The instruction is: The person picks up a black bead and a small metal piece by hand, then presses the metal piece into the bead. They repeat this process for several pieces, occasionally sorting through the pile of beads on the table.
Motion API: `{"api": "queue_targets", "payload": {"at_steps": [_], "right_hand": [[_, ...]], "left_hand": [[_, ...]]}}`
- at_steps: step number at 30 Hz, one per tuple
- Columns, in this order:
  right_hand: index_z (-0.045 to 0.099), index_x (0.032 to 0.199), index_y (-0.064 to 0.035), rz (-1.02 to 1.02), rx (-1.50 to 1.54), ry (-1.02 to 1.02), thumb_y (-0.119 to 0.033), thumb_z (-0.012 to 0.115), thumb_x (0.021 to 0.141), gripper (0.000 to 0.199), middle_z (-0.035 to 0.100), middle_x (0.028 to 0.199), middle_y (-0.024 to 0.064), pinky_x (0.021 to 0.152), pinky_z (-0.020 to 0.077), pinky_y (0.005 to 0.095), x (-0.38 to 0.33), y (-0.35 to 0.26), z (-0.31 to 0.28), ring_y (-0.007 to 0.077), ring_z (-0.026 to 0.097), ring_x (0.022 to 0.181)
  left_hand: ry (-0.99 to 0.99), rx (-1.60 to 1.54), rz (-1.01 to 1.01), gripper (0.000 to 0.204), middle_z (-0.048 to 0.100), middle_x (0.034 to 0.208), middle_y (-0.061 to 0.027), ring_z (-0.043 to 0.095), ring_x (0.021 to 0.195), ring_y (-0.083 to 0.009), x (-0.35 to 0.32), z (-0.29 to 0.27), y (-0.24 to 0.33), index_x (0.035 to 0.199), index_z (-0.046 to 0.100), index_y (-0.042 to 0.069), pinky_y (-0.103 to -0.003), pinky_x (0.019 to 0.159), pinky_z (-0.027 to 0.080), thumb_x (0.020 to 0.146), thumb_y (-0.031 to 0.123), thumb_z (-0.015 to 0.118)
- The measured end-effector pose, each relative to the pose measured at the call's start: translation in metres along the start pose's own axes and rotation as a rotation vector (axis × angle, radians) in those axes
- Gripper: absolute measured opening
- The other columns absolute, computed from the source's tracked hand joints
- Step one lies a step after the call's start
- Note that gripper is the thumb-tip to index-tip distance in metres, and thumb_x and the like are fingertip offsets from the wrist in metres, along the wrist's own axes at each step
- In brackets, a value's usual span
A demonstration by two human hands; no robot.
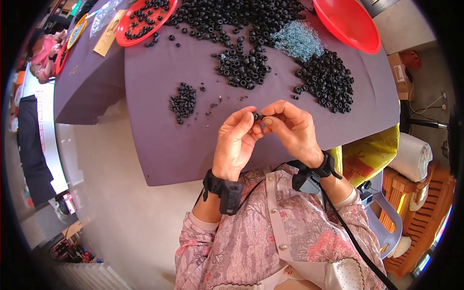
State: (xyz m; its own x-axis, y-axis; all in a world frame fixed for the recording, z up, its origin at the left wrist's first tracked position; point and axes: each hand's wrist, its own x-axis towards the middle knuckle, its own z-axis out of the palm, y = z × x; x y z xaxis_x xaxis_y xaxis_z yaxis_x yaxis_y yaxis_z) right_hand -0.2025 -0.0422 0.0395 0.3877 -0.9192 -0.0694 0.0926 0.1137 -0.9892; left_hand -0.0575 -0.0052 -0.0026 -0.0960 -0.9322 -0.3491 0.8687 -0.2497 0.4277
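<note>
Above the table's near edge, my left hand pinches a small black ring-shaped piece between thumb and fingers. My right hand meets it there, thumb and forefinger closed on a smaller dark part at the ring's side. Fingers partly cover both pieces. Beyond my left hand lies a small pile of little black parts, with loose bits scattered beside it. Farther back sit a middle pile of black hollow pieces, a right-hand pile of similar pieces, and a heap of fine bluish metal pieces like springs.
A purple cloth covers the table. Along its back spreads a large heap of black pieces, between a red tray and a red basin. A yellow bag hangs at the right edge. Another person is far left.
</note>
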Motion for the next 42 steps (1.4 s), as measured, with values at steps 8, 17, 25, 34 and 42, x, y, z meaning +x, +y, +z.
{"api": "queue_targets", "payload": {"at_steps": [8,17,25,34,42], "right_hand": [[0.060,0.091,0.0023,-0.240,-0.270,0.009,0.008,0.058,0.081,0.012,0.059,0.088,0.0066,0.066,0.0494,0.0249,0.003,0.002,-0.003,0.0136,0.060,0.076],[0.061,0.091,0.0012,-0.324,-0.390,0.014,0.011,0.058,0.078,0.016,0.058,0.091,0.0067,0.068,0.0461,0.0237,0.003,-0.008,-0.010,0.0130,0.057,0.079],[0.062,0.089,0.0012,-0.309,-0.306,0.022,0.007,0.062,0.077,0.014,0.060,0.086,0.0090,0.064,0.0489,0.0270,0.000,-0.013,-0.014,0.0174,0.061,0.072],[0.061,0.090,0.0016,-0.340,-0.318,0.050,0.011,0.062,0.075,0.018,0.060,0.089,0.0089,0.068,0.0453,0.0242,-0.004,-0.014,-0.016,0.0151,0.056,0.079],[0.061,0.088,-0.0026,-0.535,-0.589,0.070,0.010,0.063,0.073,0.019,0.061,0.084,0.0084,0.061,0.0491,0.0276,0.002,-0.020,-0.014,0.0212,0.061,0.071]], "left_hand": [[0.018,-0.015,0.012,0.017,0.063,0.083,-0.0057,0.058,0.068,-0.0143,-0.002,0.007,0.000,0.101,0.064,0.002,-0.028,0.065,0.049,0.087,0.011,0.062],[-0.034,0.031,-0.016,0.021,0.063,0.084,-0.0064,0.059,0.071,-0.0154,-0.005,0.020,0.004,0.108,0.062,0.001,-0.028,0.070,0.050,0.088,0.010,0.060],[-0.052,0.076,0.027,0.021,0.064,0.088,-0.0067,0.060,0.074,-0.0150,-0.007,0.023,0.002,0.107,0.062,0.000,-0.028,0.071,0.050,0.088,0.007,0.061],[-0.058,0.047,-0.002,0.020,0.064,0.086,-0.0071,0.060,0.073,-0.0155,-0.005,0.026,0.002,0.106,0.062,0.000,-0.028,0.070,0.050,0.087,0.007,0.061],[-0.064,0.020,-0.011,0.019,0.064,0.085,-0.0072,0.059,0.072,-0.0161,-0.003,0.025,0.002,0.105,0.063,0.001,-0.028,0.068,0.049,0.087,0.008,0.061]]}}
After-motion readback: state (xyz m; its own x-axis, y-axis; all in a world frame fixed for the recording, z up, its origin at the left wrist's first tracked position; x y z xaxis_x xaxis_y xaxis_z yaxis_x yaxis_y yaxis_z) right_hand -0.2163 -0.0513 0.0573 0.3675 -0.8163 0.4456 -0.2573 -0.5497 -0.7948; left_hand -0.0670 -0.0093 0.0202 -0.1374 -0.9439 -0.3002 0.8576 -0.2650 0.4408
